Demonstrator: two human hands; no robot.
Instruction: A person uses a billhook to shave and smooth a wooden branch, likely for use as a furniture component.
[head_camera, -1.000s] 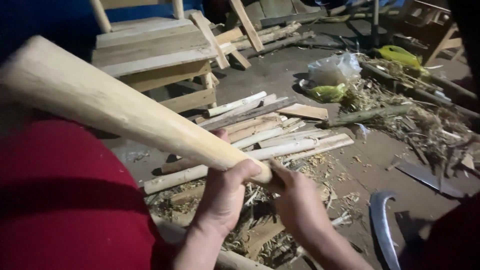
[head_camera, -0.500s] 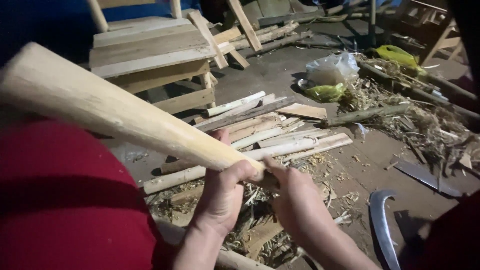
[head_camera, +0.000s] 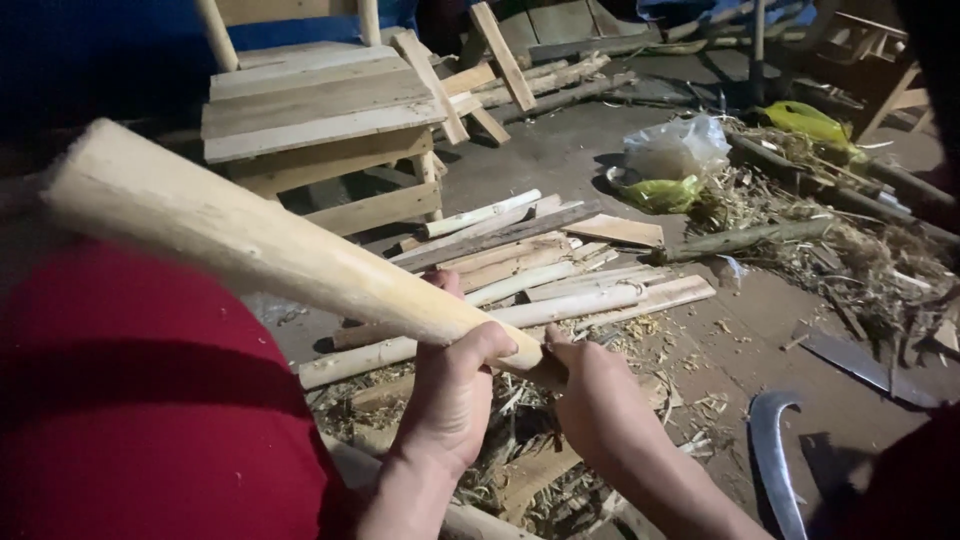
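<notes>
A thick, pale, peeled wooden pole (head_camera: 250, 245) slants from the upper left down to the middle of the view, resting over my red-clad leg (head_camera: 130, 400). My left hand (head_camera: 455, 385) wraps around its lower part. My right hand (head_camera: 590, 395) is closed at the pole's lower end, just right of the left hand; what it grips there is hidden by the fingers. Under both hands lie wood shavings and chips (head_camera: 520, 450).
Several peeled sticks and split slats (head_camera: 520, 275) lie on the ground ahead. A wooden chair (head_camera: 320, 110) stands behind them. A curved blade (head_camera: 775, 455) lies at the lower right. Plastic bags (head_camera: 675, 165) and plant debris (head_camera: 860, 250) sit at the right.
The pole has shifted slightly; both hands stay closed at its lower end, with the view drifting a little.
</notes>
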